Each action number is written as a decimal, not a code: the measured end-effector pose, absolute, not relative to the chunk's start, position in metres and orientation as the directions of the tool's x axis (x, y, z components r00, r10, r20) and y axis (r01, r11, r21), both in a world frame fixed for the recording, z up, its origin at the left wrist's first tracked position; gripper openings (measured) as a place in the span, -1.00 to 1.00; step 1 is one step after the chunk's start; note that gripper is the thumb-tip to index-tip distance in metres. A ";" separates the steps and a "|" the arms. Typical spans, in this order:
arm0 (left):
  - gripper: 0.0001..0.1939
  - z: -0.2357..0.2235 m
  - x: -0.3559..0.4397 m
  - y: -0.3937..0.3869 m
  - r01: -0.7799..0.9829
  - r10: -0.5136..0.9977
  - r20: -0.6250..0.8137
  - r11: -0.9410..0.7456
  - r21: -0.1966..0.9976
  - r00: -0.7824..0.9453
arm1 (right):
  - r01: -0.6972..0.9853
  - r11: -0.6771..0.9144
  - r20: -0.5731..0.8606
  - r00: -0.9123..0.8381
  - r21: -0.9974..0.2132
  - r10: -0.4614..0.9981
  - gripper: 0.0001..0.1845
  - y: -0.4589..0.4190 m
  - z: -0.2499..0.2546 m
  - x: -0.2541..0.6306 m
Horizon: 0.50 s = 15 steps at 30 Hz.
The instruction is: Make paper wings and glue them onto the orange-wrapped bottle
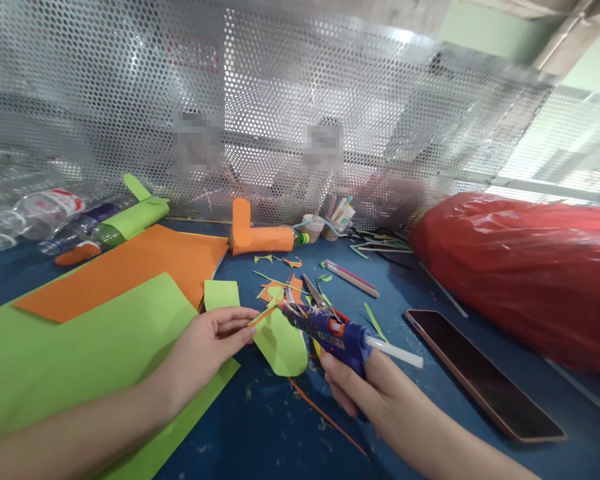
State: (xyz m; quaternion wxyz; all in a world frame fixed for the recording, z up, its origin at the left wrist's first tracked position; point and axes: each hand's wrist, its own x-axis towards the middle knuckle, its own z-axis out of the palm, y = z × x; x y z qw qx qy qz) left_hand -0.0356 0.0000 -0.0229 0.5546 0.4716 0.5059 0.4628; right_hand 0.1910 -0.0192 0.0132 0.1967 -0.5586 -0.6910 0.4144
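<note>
My right hand (357, 387) is wrapped round the grip of a blue hot glue gun (343, 337), with a white glue stick (397, 351) poking out of its back. The gun's nozzle points left, close to a thin orange paper strip (266, 313). Thumb and fingers of my left hand (230, 332) pinch that strip at its near end. Below the strip lies a rounded green paper piece (283, 347). Scissors (314, 292) rest behind the gun, partly hidden by it, among orange and green paper scraps (275, 291).
Green sheets (115, 360) and an orange sheet (145, 267) cover the left side. A paper-wrapped orange bottle (263, 240) and a green one (140, 219) lie behind. At right are a phone (480, 373) and a large red plastic bag (525, 273). A perforated metal screen (280, 87) closes the back.
</note>
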 end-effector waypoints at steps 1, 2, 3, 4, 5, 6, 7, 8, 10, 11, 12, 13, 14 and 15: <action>-0.79 -0.023 -0.036 0.000 -0.036 0.990 -0.128 0.130 0.991 0.056 | 0.608 0.043 -0.181 -0.302 -0.793 0.936 -0.43 -0.018 0.012 0.192; -0.79 -0.024 -0.036 0.000 -0.035 0.990 -0.131 0.133 0.990 0.051 | 0.606 0.055 -0.168 -0.305 -0.793 0.938 -0.42 -0.017 0.012 0.192; -0.79 -0.024 -0.036 0.000 -0.034 0.990 -0.133 0.135 0.990 0.048 | 0.606 0.065 -0.159 -0.308 -0.793 0.938 -0.42 -0.016 0.011 0.193; -0.79 -0.025 -0.036 0.000 -0.035 0.990 -0.136 0.138 0.990 0.047 | 0.609 0.070 -0.151 -0.305 -0.790 0.940 -0.41 -0.016 0.011 0.194; -0.79 -0.025 -0.036 0.000 -0.037 0.989 -0.138 0.140 0.989 0.049 | 0.614 0.071 -0.149 -0.300 -0.786 0.942 -0.40 -0.015 0.010 0.194; -0.79 -0.026 -0.036 0.000 -0.040 0.989 -0.138 0.141 0.989 0.053 | 0.622 0.070 -0.150 -0.295 -0.780 0.944 -0.38 -0.015 0.011 0.194; -0.78 -0.026 -0.036 0.000 -0.044 0.989 -0.138 0.141 0.989 0.058 | 0.629 0.068 -0.152 -0.290 -0.775 0.945 -0.37 -0.014 0.011 0.194; -0.78 -0.027 -0.036 0.000 -0.048 0.988 -0.139 0.142 0.989 0.061 | 0.631 0.066 -0.151 -0.284 -0.773 0.947 -0.36 -0.014 0.011 0.195; -0.77 -0.027 -0.037 0.000 -0.053 0.989 -0.135 0.139 0.989 0.062 | 0.634 0.061 -0.151 -0.275 -0.771 0.949 -0.34 -0.014 0.011 0.195; -0.77 -0.026 -0.037 0.000 -0.053 0.989 -0.133 0.137 0.989 0.062 | 0.634 0.057 -0.151 -0.269 -0.771 0.951 -0.35 -0.014 0.011 0.196; -0.77 -0.026 -0.037 0.000 -0.053 0.989 -0.134 0.137 0.989 0.062 | 0.634 0.053 -0.151 -0.264 -0.771 0.953 -0.35 -0.014 0.011 0.196; -0.77 -0.025 -0.037 0.000 -0.052 0.989 -0.136 0.139 0.989 0.061 | 0.636 0.053 -0.153 -0.265 -0.770 0.952 -0.35 -0.014 0.010 0.196; -0.77 -0.025 -0.037 0.000 -0.051 0.989 -0.136 0.139 0.989 0.061 | 0.638 0.058 -0.150 -0.268 -0.768 0.952 -0.35 -0.014 0.010 0.196; -0.77 -0.024 -0.037 0.000 -0.051 0.989 -0.137 0.140 0.989 0.060 | 0.640 0.066 -0.146 -0.273 -0.765 0.951 -0.35 -0.014 0.011 0.196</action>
